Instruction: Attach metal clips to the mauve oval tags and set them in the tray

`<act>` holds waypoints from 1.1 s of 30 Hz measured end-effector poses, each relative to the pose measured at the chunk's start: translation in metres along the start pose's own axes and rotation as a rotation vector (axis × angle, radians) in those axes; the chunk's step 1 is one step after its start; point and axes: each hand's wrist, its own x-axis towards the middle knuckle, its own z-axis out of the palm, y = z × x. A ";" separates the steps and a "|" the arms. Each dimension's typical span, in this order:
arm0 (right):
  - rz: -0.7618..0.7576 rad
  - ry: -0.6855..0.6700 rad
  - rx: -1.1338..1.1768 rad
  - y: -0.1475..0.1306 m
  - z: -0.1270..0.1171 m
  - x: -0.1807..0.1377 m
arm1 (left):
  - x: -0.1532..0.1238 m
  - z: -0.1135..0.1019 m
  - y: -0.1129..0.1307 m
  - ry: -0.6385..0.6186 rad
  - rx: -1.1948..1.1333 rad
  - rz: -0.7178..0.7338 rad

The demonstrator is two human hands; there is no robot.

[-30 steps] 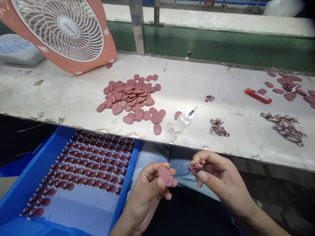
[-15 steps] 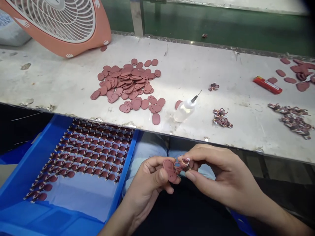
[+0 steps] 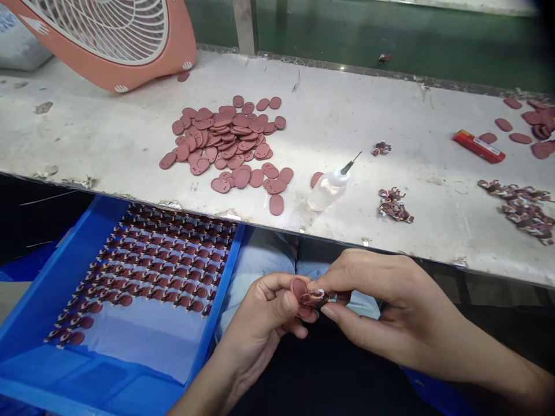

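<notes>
Between thumb and fingers, my left hand (image 3: 266, 315) grips a reddish-brown oval disc (image 3: 299, 287), in front of the table edge. My right hand (image 3: 385, 306) is closed on a small painted figurine (image 3: 316, 297) in brown, white and dark tones. The figurine lies against the disc's right part; whether the two are joined I cannot tell. A heap of similar oval discs (image 3: 225, 136) lies on the table. To its right a clear dropper bottle (image 3: 327, 188) with a needle tip stands tilted. More figurines (image 3: 394, 205) lie right of the bottle.
A blue bin (image 3: 236, 260) below the table at left holds rows of figurines on discs (image 3: 169, 254) over a pale sheet. An orange fan (image 3: 184, 43) stands at back left. A red lighter (image 3: 479, 147), more discs and figurines lie at right. Behind runs a green surface (image 3: 325, 40).
My right hand has brought the figurine leftward onto the disc, covering its right part. The view has shifted slightly. A small piece on the green surface has moved right.
</notes>
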 end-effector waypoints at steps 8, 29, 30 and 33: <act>-0.016 -0.076 -0.065 -0.004 -0.005 0.002 | 0.000 -0.004 -0.002 0.015 0.008 -0.016; -0.138 -0.144 -0.200 -0.016 -0.001 0.002 | -0.011 0.006 0.002 0.045 -0.076 0.002; -0.157 -0.103 -0.215 -0.017 0.001 0.000 | -0.012 0.006 0.002 0.030 -0.084 0.004; -0.151 -0.034 -0.206 -0.025 0.006 -0.006 | -0.017 0.002 -0.001 -0.053 -0.083 -0.013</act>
